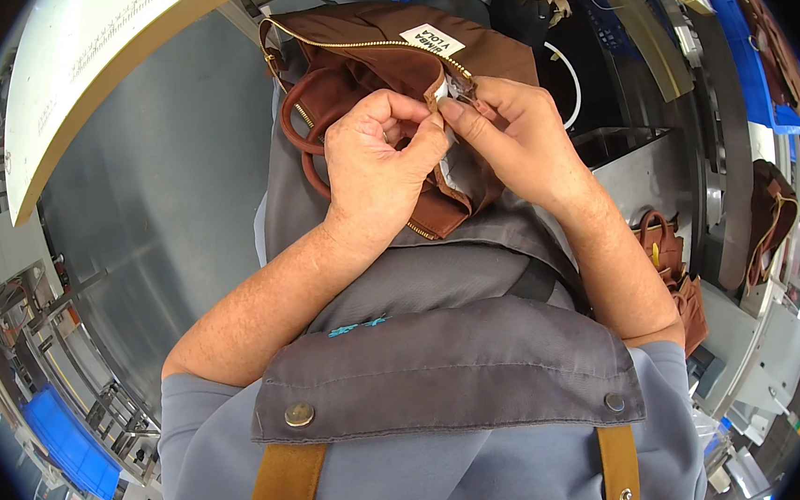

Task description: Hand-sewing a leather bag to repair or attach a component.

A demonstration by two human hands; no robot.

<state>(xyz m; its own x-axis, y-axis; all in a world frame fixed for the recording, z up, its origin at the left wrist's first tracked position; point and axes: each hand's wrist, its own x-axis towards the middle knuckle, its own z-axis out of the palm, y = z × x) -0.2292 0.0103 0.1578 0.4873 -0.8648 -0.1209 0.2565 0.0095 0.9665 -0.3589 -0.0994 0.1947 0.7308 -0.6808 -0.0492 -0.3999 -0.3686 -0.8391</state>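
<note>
A brown handbag with a gold zipper and reddish-brown loop handles lies across my lap. Its mouth gapes, and a darker brown panel with a white label folds back at the far side. My left hand pinches the bag's edge between thumb and forefinger. Right beside it, my right hand has its thumb pressed on the same edge. Pale lining shows just below the fingertips. Whatever small piece lies under the fingertips is hidden.
A cream-edged worktable curves round the far left. Below my right forearm hang reddish-brown bags, and another brown bag is farther right. Blue bins stand at the right edge. A metal box sits beside my right arm.
</note>
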